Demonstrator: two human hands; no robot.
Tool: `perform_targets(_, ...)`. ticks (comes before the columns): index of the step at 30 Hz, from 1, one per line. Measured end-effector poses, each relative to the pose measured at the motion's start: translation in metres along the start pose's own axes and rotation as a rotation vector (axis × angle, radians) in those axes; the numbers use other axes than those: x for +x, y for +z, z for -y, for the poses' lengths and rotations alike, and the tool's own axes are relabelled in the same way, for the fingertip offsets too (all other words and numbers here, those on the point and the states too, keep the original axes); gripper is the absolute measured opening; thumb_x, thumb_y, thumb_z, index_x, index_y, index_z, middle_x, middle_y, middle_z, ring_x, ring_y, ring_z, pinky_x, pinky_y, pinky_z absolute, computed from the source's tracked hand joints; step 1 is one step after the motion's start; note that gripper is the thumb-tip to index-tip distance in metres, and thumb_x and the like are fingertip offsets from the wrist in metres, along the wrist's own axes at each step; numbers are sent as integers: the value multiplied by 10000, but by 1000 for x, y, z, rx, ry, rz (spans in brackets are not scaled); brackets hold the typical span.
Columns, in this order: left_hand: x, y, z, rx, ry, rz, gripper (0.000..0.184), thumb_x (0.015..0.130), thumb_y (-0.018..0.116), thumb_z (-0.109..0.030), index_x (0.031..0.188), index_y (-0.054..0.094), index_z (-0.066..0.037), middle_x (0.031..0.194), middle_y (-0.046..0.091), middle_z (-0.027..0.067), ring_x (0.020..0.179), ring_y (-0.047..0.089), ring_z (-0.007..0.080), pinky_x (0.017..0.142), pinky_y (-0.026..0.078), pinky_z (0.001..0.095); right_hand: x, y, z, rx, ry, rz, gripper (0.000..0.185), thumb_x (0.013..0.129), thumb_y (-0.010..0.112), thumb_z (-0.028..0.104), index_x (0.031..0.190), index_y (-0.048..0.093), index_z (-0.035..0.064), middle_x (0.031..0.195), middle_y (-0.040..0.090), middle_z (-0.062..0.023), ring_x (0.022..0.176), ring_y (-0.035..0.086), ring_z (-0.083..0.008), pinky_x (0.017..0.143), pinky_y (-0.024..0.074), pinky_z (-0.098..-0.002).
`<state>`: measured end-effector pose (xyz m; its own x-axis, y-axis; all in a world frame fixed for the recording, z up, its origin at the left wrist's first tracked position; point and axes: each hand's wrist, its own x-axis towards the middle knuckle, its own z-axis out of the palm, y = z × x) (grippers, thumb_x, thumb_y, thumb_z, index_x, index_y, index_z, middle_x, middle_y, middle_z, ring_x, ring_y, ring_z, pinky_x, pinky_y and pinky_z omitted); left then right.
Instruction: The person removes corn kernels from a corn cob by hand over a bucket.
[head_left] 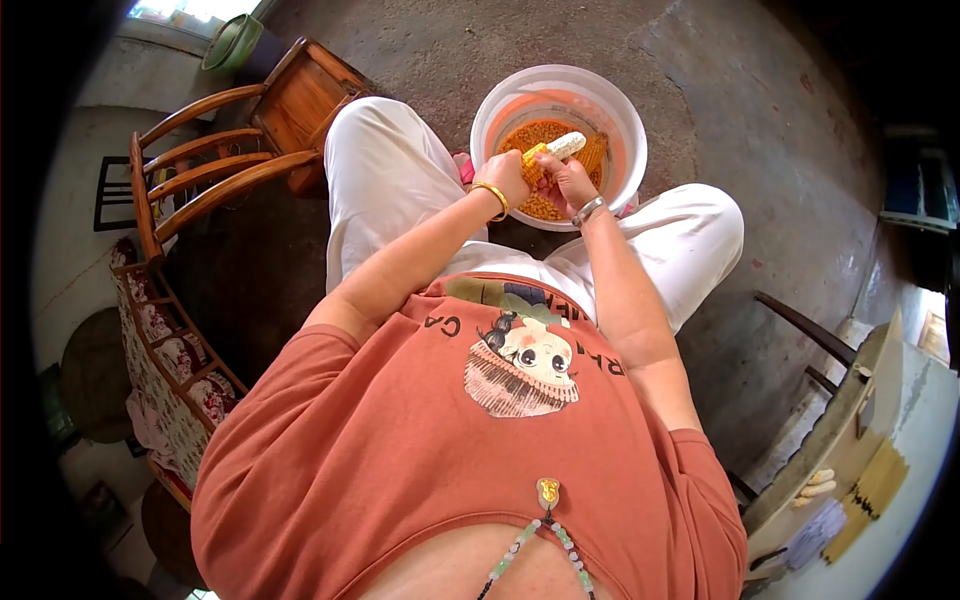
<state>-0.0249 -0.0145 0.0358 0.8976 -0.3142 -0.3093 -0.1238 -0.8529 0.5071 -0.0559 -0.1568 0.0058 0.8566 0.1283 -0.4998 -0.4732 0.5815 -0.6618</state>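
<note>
The left hand [507, 178] and right hand [570, 185] clasp corn [534, 163], part yellow, part bare, over a bucket [628, 112] of kernels [535, 132], upper center of the head view. Probably light, stiff and knobbly, it likely suits a firm grip around its girth.

one camera is looking out from the person's head, facing steeply down and forward. the shirt [440, 450] is filling the lower middle, nearest the lens; left hand [507, 174], right hand [573, 184] and tub [622, 112] are showing farther off, upper centre. wide optics are curving the edges, darkening the corners.
</note>
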Motion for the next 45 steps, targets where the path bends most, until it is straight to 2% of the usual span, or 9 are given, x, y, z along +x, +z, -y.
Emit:
perform_targets(7, 28, 28, 36, -196, 111, 44, 348, 639, 733, -178, 897, 587, 4, 737, 647, 106, 701, 631, 220, 630, 501, 324, -2, 0, 1, 2, -35, 5, 182, 833, 609, 127, 986, 531, 65, 740, 548, 3, 575, 516, -63, 544, 496, -190)
perform_targets(13, 6, -19, 3, -866, -213, 431, 318, 679, 745, -224, 893, 590, -46, 688, 593, 32, 573, 550, 101, 471, 418, 231, -2, -1, 6, 14, -103, 19, 277, 818, 576, 99, 1085, 533, 40, 871, 592, -43, 684, 584, -102, 605, 521, -209)
perform_targets(17, 2, -24, 5, -877, -203, 517, 315, 697, 744, -283, 874, 600, -66, 673, 582, 24, 530, 524, 103, 458, 404, 228, -2, -5, 6, -12, -128, 65, 348, 802, 581, 131, 1133, 530, 36, 960, 594, -59, 830, 592, -124, 762, 511, -264)
perform_targets(21, 9, -11, 13, -608, -21, 324, 337, 664, 760, -274, 848, 616, -31, 664, 607, 80, 598, 584, 176, 536, 459, 290, -1, -4, 9, -3, -132, 34, 387, 776, 621, 176, 1134, 540, 54, 1003, 586, -58, 886, 569, -147, 837, 458, -289)
perform_targets(23, 14, -2, 16, -221, 173, 95, 352, 639, 770, -263, 835, 618, -12, 670, 617, 118, 632, 610, 219, 588, 480, 321, -1, -5, 10, -94, -76, -79, 392, 767, 656, 223, 1113, 548, 72, 991, 583, -49, 853, 560, -145, 778, 439, -265)
perform_targets(24, 10, -5, 11, -140, 167, 65, 380, 634, 757, -276, 855, 602, -8, 742, 631, 171, 716, 631, 291, 675, 490, 366, 0, -5, 10, -139, -49, -134, 397, 762, 673, 247, 1102, 552, 81, 985, 581, -45, 837, 555, -144, 749, 429, -253)
perform_targets(30, -8, -14, -8, 136, 151, -23, 383, 669, 716, -315, 899, 567, -46, 796, 637, 177, 766, 620, 344, 690, 489, 421, -1, 1, 7, -85, -21, -167, 503, 713, 741, 452, 1036, 540, 122, 903, 573, 10, 786, 536, -96, 649, 411, -243)
perform_targets(39, -11, -16, -15, 140, 150, -48, 373, 695, 682, -293, 962, 562, -63, 845, 652, 167, 809, 640, 314, 696, 509, 401, 0, 1, 7, 167, -67, 22, 374, 783, 717, 272, 1046, 520, 93, 927, 602, -14, 838, 579, -143, 716, 478, -318)
perform_targets(45, -6, -11, -9, -13, 140, -38, 447, 664, 717, -268, 1042, 584, -70, 872, 652, 174, 829, 632, 324, 739, 501, 392, 1, -1, 8, 130, -91, 54, 395, 800, 697, 290, 1084, 514, 86, 982, 596, -28, 905, 582, -153, 787, 463, -324)
